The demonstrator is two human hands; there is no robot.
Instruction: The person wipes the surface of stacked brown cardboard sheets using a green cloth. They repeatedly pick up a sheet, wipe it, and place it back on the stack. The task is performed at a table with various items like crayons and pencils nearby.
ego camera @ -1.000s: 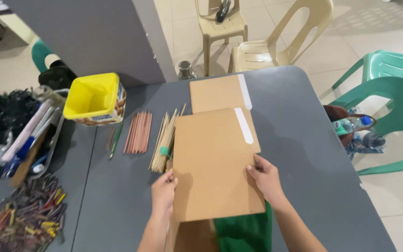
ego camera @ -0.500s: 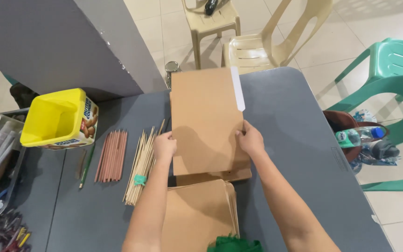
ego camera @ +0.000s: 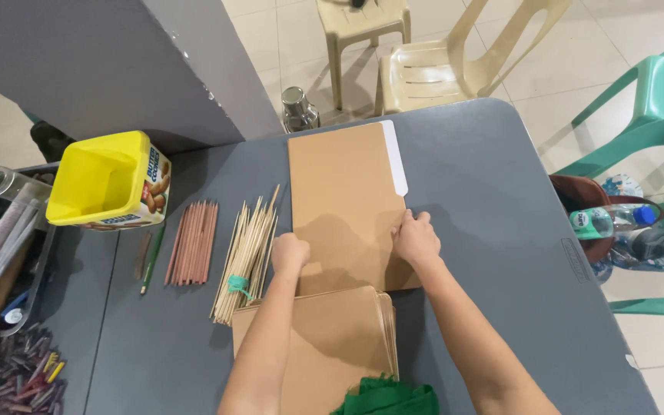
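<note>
A brown paper folder point(ego camera: 343, 192) with a white tab lies flat on the grey table point(ego camera: 486, 230), its far end near the table's back edge. My left hand point(ego camera: 289, 253) presses on its near left edge, fingers curled. My right hand point(ego camera: 416, 237) grips its near right edge. Closer to me lies a stack of more brown folders point(ego camera: 340, 338), partly under my left forearm. A green cloth point(ego camera: 386, 398) sits at the bottom edge.
Left of the folder lie a bundle of wooden sticks point(ego camera: 246, 257) tied with a green band, a row of reddish pencils point(ego camera: 192, 242) and a yellow box point(ego camera: 111, 181). Crayons point(ego camera: 9, 376) are at far left. Plastic chairs point(ego camera: 439, 54) stand beyond the table.
Both hands slid the top folder away from me to the far side of the table, uncovering the stack of folders near me. The view shifted forward.
</note>
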